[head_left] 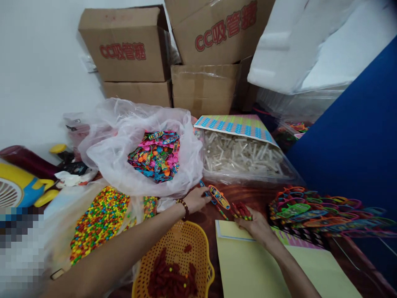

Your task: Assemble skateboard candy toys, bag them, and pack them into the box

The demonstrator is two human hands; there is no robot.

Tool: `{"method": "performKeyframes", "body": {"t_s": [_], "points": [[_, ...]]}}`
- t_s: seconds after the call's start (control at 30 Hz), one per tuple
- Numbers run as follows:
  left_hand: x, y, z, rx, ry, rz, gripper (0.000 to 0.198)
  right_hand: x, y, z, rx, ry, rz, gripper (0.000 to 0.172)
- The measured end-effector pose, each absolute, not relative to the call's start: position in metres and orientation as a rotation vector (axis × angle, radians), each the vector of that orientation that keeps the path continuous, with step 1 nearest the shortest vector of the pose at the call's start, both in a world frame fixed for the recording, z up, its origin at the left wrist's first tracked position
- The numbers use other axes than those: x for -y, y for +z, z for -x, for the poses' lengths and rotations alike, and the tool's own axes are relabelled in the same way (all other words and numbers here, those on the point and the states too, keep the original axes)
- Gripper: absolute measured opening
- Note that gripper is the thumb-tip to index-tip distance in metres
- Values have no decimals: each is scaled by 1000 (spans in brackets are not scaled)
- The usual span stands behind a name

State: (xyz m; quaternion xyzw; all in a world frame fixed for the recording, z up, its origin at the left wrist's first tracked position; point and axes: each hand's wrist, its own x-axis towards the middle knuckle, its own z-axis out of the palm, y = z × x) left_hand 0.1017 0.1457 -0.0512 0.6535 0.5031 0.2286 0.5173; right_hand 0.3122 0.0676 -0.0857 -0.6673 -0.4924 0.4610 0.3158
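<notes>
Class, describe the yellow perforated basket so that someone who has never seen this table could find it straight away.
Start at the big clear plastic bag of colourful toy pieces in the middle of the table. Come straight down past the left hand to the near edge: there sits the basket. It alone is yellow mesh, holding small red pieces.
</notes>
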Motion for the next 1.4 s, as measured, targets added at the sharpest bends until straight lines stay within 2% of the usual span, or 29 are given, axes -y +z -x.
{"method": "performKeyframes", "body": {"t_s": [0.13, 0.33, 0.5, 0.63, 0.7, 0.77, 0.8, 0.87, 0.97, 1.07, 1.2, 1.3, 1.4], "points": [[-159, -64, -101, -1266, 429, -1378, 17, -73, -95, -319, 1382, 1179, 1750, 25], [-166, -75, -79, -1418, 390, -1399, 4, -94, -80, -293, 1477, 1177, 1704, 17], [-158, -73, -66, -1389, 310, -1611, 10, -98, -79, -258, 1578, 1140, 1725, 12], [-140, -56, -57, -1321, 325, -1892, 24, -96, -76, -251, 1680, 1098, 1794, 6], [-133, -42, -52, -1299, 321, -1996, 19, -97, -73, -252, 1757, 1062, 1782, 5], [-136, -23, -46, -1290, 295, -2070, 4, -100, -71, -253, 1862, 1025, 1748, 3], [-142, -13, -42, -1322, 281, -2102, 8, -101, -71, -252, 1907, 1007, 1739, 3], [-166, 8, -31, -1485, 264, -2179, 20, -104, -72, -250, 1983, 977, 1745, 5], [-214, 26, -8, -1850, 256, -2144, 21, -107, -72, -245, 2092, 935, 1778, 7], [-255, 18, 11, -2031, 131, -2008, 14, -108, -68, -245, 2125, 895, 1793, 7], [-281, -15, 20, -2177, 66, -1836, 28, -107, -65, -252, 1979, 853, 1707, 5], [-287, -32, 21, -2203, 151, -1733, 36, -101, -70, -257, 1784, 881, 1616, 7], [-289, -36, 24, -2091, 347, -1675, 34, -94, -75, -257, 1570, 1043, 1577, 17]]}}
